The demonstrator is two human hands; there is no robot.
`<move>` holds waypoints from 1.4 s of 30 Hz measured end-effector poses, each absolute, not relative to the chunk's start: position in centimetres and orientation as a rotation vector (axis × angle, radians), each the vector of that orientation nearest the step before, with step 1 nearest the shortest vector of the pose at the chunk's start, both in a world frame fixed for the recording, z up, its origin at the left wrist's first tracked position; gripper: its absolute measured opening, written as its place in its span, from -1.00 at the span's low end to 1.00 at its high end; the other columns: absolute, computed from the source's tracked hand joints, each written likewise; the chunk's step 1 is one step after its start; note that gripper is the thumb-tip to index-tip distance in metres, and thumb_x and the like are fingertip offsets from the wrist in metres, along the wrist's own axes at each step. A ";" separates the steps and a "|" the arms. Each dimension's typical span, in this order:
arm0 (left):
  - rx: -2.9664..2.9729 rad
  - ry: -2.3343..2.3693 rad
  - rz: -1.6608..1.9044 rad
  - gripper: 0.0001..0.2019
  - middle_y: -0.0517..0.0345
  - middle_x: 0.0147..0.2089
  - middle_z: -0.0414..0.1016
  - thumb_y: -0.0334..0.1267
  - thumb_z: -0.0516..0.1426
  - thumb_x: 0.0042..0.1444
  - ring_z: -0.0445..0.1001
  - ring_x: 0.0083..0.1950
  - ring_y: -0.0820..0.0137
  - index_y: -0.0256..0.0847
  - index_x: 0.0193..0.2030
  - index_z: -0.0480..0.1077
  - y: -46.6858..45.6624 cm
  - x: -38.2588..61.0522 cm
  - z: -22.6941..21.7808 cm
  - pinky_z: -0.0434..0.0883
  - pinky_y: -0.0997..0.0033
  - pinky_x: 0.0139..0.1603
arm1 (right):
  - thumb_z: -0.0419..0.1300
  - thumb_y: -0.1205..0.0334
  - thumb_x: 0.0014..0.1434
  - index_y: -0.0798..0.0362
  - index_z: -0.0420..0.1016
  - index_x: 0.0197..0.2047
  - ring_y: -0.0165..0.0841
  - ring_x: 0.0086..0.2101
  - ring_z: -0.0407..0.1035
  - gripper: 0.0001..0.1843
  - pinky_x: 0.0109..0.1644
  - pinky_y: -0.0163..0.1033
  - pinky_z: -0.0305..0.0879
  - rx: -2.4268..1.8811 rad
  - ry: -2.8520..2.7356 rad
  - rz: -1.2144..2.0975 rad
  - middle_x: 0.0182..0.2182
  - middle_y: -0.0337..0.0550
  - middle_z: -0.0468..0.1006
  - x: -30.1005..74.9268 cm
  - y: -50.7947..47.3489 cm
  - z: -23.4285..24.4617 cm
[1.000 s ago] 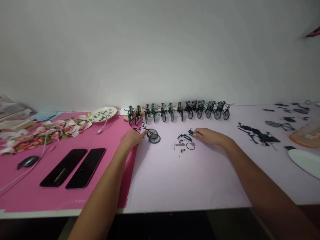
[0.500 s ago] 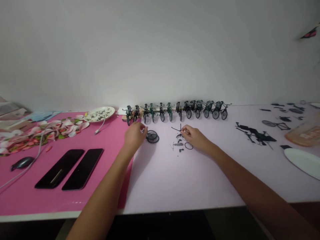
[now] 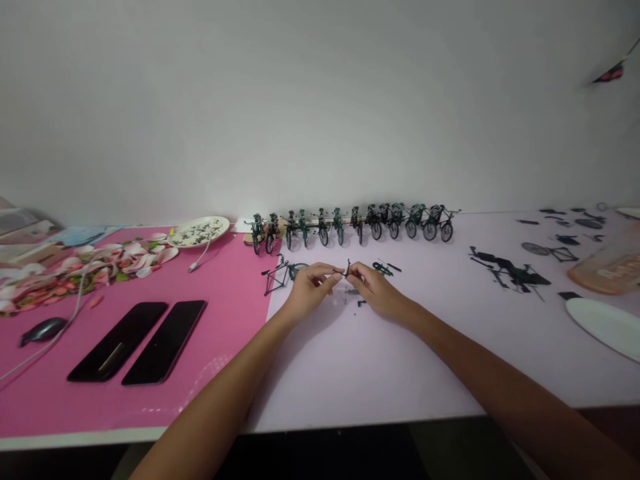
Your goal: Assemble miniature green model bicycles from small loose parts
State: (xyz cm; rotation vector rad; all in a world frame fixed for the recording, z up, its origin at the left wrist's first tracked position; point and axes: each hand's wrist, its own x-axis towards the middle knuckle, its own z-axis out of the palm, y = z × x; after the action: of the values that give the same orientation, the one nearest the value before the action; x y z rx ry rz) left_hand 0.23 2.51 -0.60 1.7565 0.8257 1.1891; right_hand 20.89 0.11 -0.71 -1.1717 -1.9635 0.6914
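My left hand [image 3: 314, 287] and my right hand [image 3: 374, 288] meet above the middle of the table. Their fingertips pinch a thin dark model-bicycle part [image 3: 346, 271], largely covered by the fingers. A model bicycle frame [image 3: 281, 273] lies just left of my left hand, with a wheel partly hidden behind the hand. Small green and black parts [image 3: 384, 268] lie beyond my right hand. Under the hands, a few tiny dark pieces [image 3: 361, 303] rest on the pale surface.
Several assembled model bicycles [image 3: 361, 223] stand along the wall. Two phones [image 3: 164, 343], a mouse [image 3: 44, 329], a cable, artificial petals [image 3: 125, 263] and a plate [image 3: 175, 240] of small parts are at left. More bicycle parts [image 3: 517, 275] and a white plate [image 3: 605, 327] lie at right.
My left hand has moved right, away from the frame and wheel, which now show more fully. My right hand has shifted left with the thin part, and the fingertips of both hands have come together.
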 end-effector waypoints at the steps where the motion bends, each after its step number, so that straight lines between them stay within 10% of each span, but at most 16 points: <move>1: 1.728 0.830 1.209 -0.63 -0.09 -0.06 0.65 0.08 0.31 0.14 0.44 -0.50 0.52 -0.24 -0.22 0.64 2.4 0.4 -0.7 0.41 0.43 -0.44 | 0.04 0.00 0.46 -0.04 0.40 -0.18 -0.33 -0.35 0.28 -0.73 -0.25 -0.21 0.21 -1.162 -1.974 0.687 -0.34 -0.26 0.42 20.9 0.1 -0.7; 14: 1.805 1.261 1.202 -0.66 0.06 -0.34 0.63 0.00 0.20 0.20 0.43 -0.40 0.39 -0.23 -0.17 0.64 2.3 0.6 -1.1 0.33 0.41 -0.37 | 0.24 0.18 0.37 -0.07 0.69 -0.19 -0.18 -0.11 0.41 -0.82 -0.11 -0.12 0.36 -1.237 -2.338 0.308 -0.25 -0.09 0.55 21.8 1.1 -1.5; 42: 1.727 1.228 1.104 -0.62 0.07 -0.32 0.60 -0.01 0.20 0.14 0.34 -0.43 0.42 -0.31 -0.15 0.64 2.3 0.7 -1.2 0.31 0.40 -0.35 | -0.05 0.33 0.47 0.01 0.38 -0.16 -0.19 -0.15 0.37 -0.79 -0.20 -0.15 0.30 -1.310 -2.375 0.164 -0.17 -0.02 0.48 21.1 1.4 -1.6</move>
State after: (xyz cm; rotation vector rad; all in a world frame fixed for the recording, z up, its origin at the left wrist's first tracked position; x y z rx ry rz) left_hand 0.73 2.33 -1.19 1.7269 1.2277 1.1040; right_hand 21.06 1.43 -1.58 -1.3102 -2.3754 0.1639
